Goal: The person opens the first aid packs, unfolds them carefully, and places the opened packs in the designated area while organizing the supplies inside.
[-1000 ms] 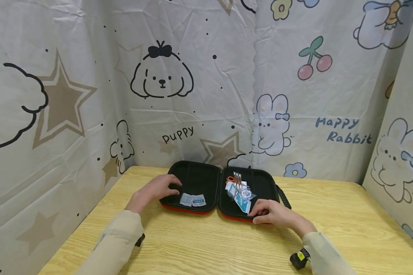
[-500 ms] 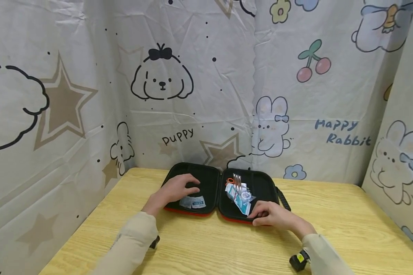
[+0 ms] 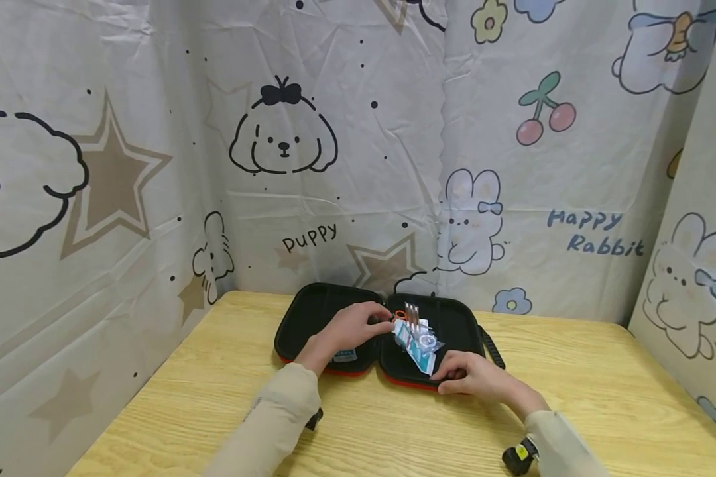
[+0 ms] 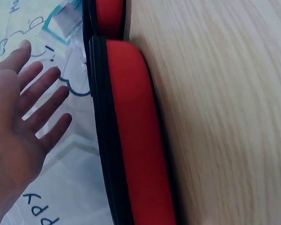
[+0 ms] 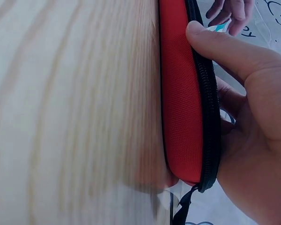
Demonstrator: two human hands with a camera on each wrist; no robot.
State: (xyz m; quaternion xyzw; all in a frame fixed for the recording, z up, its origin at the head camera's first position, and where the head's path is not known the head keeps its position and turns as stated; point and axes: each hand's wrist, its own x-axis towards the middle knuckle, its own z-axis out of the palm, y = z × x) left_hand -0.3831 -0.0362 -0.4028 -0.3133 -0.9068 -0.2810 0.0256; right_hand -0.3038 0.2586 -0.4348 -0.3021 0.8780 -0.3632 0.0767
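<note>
A black-lined, red-sided zip case (image 3: pixel 459 324) lies unfolded on the table. In its right half sit a teal-and-white packet (image 3: pixel 414 348), a clear bag with a white roll (image 3: pixel 428 341), some brownish sticks in clear wrap (image 3: pixel 412 315) and an orange-handled tool (image 3: pixel 400 315). My left hand (image 3: pixel 355 324) hovers over the case's fold, its fingertips beside these items; the left wrist view shows the fingers extended and spread. My right hand (image 3: pixel 474 374) grips the front rim of the right half, its thumb (image 5: pixel 203 37) on the red side and its fingers behind the zipper.
A small white-and-blue packet (image 3: pixel 345 356) lies in the left half, partly hidden by my left arm. A black strap (image 3: pixel 492 348) sticks out at the case's right end. Printed cloth (image 3: pixel 334 132) hangs behind the wooden table (image 3: pixel 579 371).
My left hand has moved right, from the left half's outer edge across to the fold beside the items. My right hand has stayed on the front rim.
</note>
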